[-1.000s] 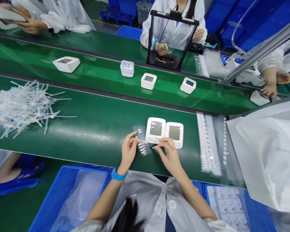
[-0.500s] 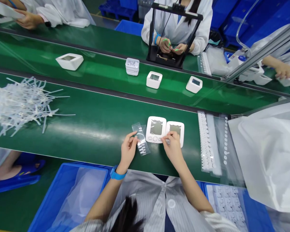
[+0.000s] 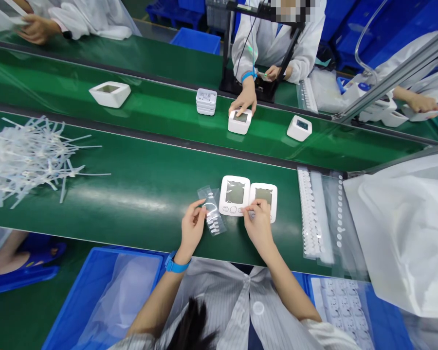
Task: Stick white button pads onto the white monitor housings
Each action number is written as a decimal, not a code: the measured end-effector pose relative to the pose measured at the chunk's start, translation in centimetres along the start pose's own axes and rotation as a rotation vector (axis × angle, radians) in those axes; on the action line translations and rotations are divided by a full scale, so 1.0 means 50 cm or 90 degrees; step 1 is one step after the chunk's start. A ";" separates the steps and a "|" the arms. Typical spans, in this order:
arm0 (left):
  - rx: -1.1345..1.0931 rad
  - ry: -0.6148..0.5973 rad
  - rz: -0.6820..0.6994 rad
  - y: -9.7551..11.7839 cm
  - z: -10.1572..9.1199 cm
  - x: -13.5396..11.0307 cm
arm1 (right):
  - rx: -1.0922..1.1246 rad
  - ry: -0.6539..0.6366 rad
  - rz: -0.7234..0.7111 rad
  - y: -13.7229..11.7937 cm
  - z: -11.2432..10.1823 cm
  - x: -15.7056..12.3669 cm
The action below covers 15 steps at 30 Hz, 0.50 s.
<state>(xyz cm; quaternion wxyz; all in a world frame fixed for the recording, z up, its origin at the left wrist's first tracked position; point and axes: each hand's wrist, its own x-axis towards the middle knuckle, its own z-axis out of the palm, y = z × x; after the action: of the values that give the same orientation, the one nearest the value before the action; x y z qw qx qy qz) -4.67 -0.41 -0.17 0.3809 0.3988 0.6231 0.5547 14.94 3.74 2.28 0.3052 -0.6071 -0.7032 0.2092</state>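
Two white device covers with grey screens lie side by side on the near green belt, the left cover [image 3: 234,195] and the right cover [image 3: 264,197]. My right hand [image 3: 257,224] pinches its fingertips together at the right cover's lower left edge, on something too small to name. My left hand [image 3: 191,227] holds the edge of a clear sticker strip [image 3: 211,210] with small white pieces, lying just left of the covers.
A heap of white plastic strips [image 3: 29,158] lies far left. Clear sheets of white dots [image 3: 314,214] and a white bag [image 3: 405,233] sit right. On the far belt stand several white units [image 3: 298,128]; a co-worker's hand [image 3: 244,101] rests on one. Blue bins [image 3: 105,296] stand below the belt.
My right hand moved from beside the strip up onto the right cover's lower edge. Across the belt, a co-worker reached out and put a hand on a white unit.
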 end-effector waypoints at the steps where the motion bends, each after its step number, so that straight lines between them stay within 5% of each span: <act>1: -0.001 0.001 0.001 0.001 0.000 0.000 | -0.001 0.003 0.000 -0.001 0.000 0.000; 15: -0.003 0.002 -0.001 -0.001 0.002 0.000 | 0.001 0.022 -0.026 -0.004 0.010 -0.011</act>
<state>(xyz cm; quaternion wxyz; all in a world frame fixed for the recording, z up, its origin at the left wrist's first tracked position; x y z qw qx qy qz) -4.58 -0.39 -0.24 0.3809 0.3965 0.6228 0.5566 14.49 3.21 1.94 0.3225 -0.5956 -0.7100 0.1929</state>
